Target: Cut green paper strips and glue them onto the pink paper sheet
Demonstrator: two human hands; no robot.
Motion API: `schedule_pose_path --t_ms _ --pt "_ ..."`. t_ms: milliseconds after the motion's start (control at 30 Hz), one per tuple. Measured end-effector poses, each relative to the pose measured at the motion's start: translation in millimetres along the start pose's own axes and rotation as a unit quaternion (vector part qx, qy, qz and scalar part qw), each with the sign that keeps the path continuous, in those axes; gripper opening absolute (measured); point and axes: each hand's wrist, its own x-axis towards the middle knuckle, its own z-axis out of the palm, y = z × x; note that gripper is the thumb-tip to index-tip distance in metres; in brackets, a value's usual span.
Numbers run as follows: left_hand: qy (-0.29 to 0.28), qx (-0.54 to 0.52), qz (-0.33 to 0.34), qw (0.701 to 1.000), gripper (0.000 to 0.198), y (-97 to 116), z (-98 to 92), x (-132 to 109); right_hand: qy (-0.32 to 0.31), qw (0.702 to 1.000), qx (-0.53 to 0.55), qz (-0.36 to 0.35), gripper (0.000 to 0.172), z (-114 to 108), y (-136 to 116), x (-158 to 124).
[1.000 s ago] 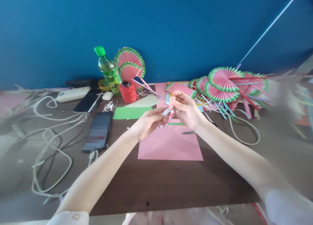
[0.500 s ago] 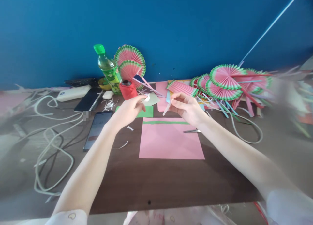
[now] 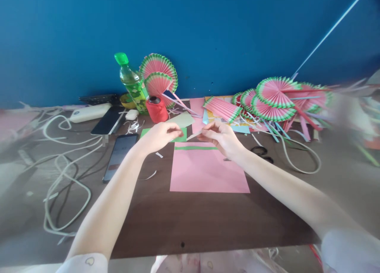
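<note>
I saw a pale strip [image 3: 193, 135] held aslant; the pink sheet [image 3: 208, 172] lay flat, a green band [image 3: 194, 148] near its far edge.

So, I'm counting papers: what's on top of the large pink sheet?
On the pink sheet lie a green paper strip, along its far edge, and the scissors' blade tips. The right hand and wrist hide the strip's right end and the rest of the blades.

Pale strip [image 3: 193, 135] partly hidden by right hand [image 3: 222, 138].
</note>
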Motion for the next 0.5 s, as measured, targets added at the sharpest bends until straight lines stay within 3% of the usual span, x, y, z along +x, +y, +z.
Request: schedule_pose_path --t_ms 233,500 --pt "-0.04 -0.063 0.012 0.997 0.023 12.2 1.2 -2.2 0.006 1.0 0.015 0.004 0.023 2.1 4.1 -1.9" --pt "-0.032 -0.018 0.0 0.999 0.029 11.4 5.2 -1.0 0.012 1.0 -0.001 0.009 0.023 3.1 5.8 -3.3"
